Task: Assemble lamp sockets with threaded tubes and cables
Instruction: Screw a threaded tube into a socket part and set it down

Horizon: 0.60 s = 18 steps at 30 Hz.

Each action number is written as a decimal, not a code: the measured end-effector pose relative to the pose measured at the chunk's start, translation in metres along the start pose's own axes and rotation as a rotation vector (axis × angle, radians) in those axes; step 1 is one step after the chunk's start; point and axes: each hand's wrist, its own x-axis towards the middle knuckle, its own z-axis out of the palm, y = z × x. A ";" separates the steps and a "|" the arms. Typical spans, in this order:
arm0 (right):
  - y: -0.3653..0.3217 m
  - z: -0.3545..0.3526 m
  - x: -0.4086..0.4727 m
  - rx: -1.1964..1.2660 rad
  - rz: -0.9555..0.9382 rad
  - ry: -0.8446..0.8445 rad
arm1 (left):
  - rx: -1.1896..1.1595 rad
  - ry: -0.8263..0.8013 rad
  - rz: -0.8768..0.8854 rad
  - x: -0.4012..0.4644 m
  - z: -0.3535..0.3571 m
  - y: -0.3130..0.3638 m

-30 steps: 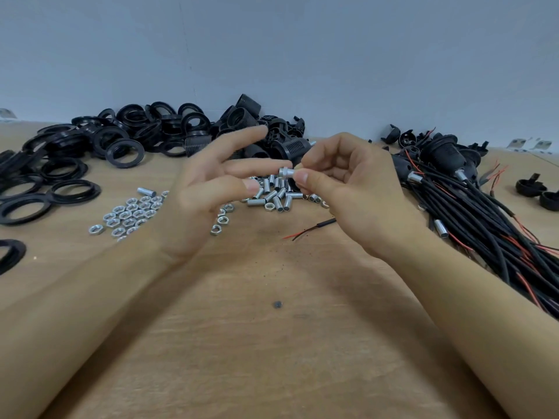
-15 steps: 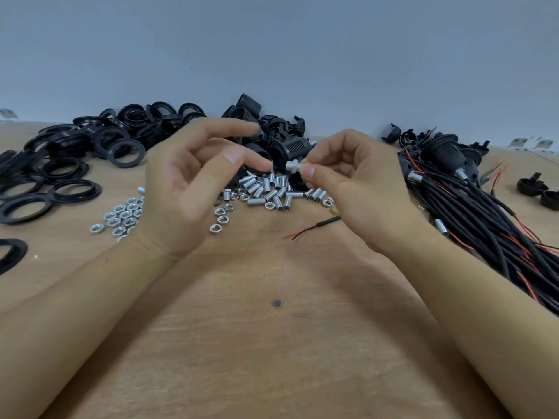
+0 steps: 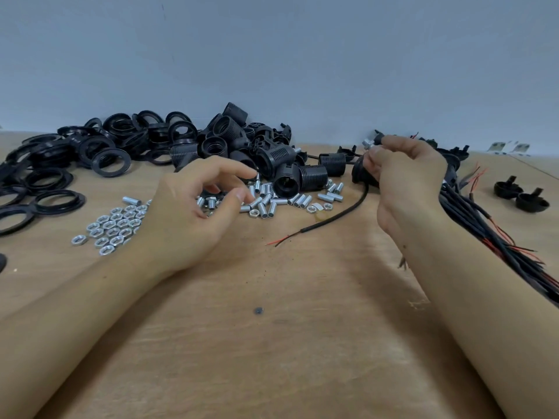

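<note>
Head view of one stage in lamp-socket assembly. A threaded tube [image 3: 367,143] is pinched at the fingertips of the right hand [image 3: 402,173], and a black socket cap with its cable [image 3: 341,215] appears to be held in the same grip, just below the tube; how far the tube is seated cannot be told. The cable is seen trailing down from this grip to the counter [image 3: 272,343], its stripped red ends lying toward the body. The left hand [image 3: 193,213] is held with fingers loosely curled and nothing gripped, its fingertips just above the loose threaded tubes [image 3: 272,204]. Hex nuts [image 3: 115,225] are scattered just outside the left hand, black rings [image 3: 75,164] further out, socket bodies [image 3: 287,173] beyond its fingertips, and finished cable assemblies [image 3: 499,225] outside the right forearm. The step in hand is judged to be the fitting of tube to cap; next, one small part must be singled out from the pile without others being dragged along.
</note>
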 end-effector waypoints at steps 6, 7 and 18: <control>0.003 0.002 -0.003 -0.055 -0.059 0.020 | 0.116 -0.006 -0.027 0.004 0.006 -0.003; 0.004 0.003 -0.005 -0.065 -0.072 0.012 | 0.155 -0.014 -0.020 0.010 0.009 -0.001; 0.007 0.009 -0.023 -0.158 -0.171 -0.137 | 0.598 -0.529 -0.148 0.184 0.095 -0.015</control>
